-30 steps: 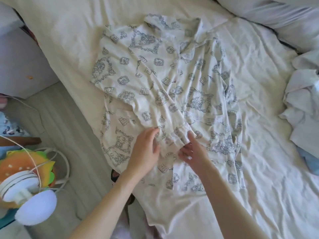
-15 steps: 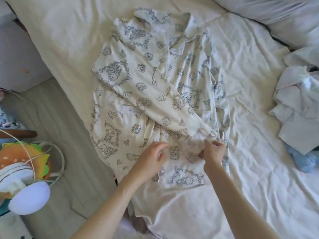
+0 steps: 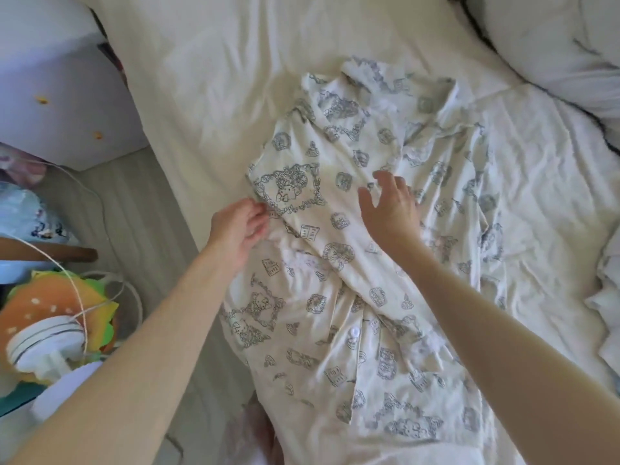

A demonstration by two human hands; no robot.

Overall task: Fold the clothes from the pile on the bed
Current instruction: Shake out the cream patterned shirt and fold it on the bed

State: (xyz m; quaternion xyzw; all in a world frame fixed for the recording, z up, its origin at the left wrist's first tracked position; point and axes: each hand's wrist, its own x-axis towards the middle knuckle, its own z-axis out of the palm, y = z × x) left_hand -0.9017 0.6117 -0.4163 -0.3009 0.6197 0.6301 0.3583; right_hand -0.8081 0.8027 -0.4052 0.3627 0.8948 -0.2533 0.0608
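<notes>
Although most of the pyjama shirt (image 3: pixel 362 297) is in view, its lower hem is cut off by the frame edge and part of its front is covered by the two forearms. Only a sliver of the pile of clothes (image 3: pixel 609 317) is seen at the right edge, so its contents cannot be made out. The shirt is cream with a grey cartoon print and is laid on the bed (image 3: pixel 235 78), near its left edge, with one sleeve folded diagonally across the buttoned front. The fold at the shirt's left edge appears to be pinched by the left hand (image 3: pixel 240 226), though the fingertips are partly hidden. The right hand (image 3: pixel 391 209) is laid on the folded sleeve with fingers spread, grasping nothing. A creased white sheet covers the bed. A burger-shaped cushion (image 3: pixel 40 313) and a white cable (image 3: pixel 77 290) are noted on the floor at the left.
</notes>
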